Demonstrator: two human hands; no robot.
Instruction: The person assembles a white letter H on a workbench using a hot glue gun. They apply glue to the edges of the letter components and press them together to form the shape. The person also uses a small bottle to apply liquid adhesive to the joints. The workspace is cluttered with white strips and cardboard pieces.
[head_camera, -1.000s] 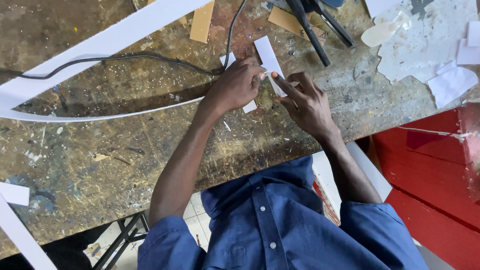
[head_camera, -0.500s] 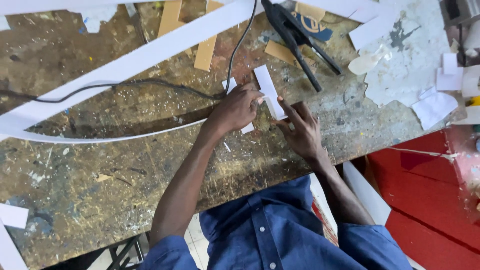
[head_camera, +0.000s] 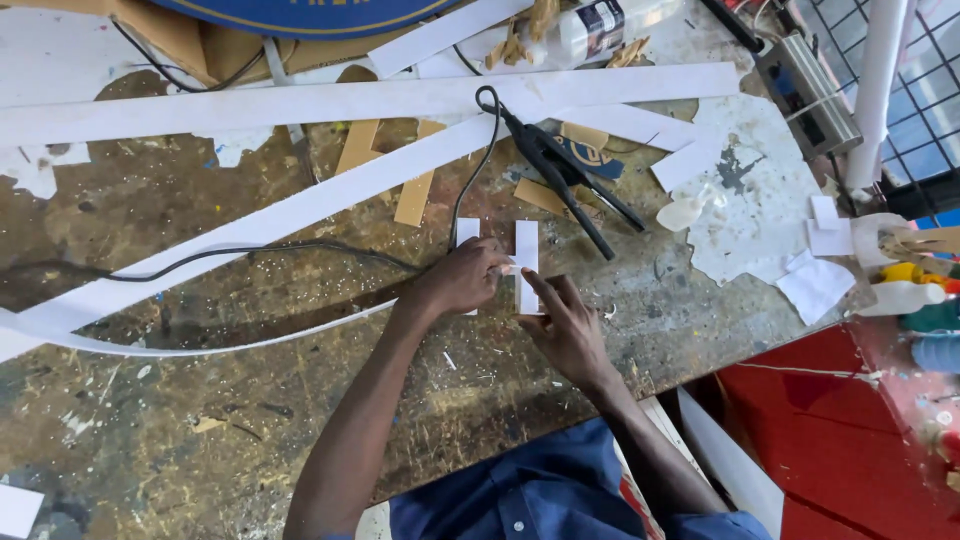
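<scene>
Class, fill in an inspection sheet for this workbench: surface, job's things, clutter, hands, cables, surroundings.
Surface: worn wooden workbench, scratched and speckled with paint.
Job's things: white H-shaped piece, flat on the bench between the hands.
Clutter: long white strips, wooden slats, black hinged tool, white scraps, glue bottle.
Hands: left hand presses the piece's left side; right hand has fingers on its right bar.
Cables: black cable crosses the bench to the tool.
Surroundings: red surface at right, metal grille top right.
</scene>
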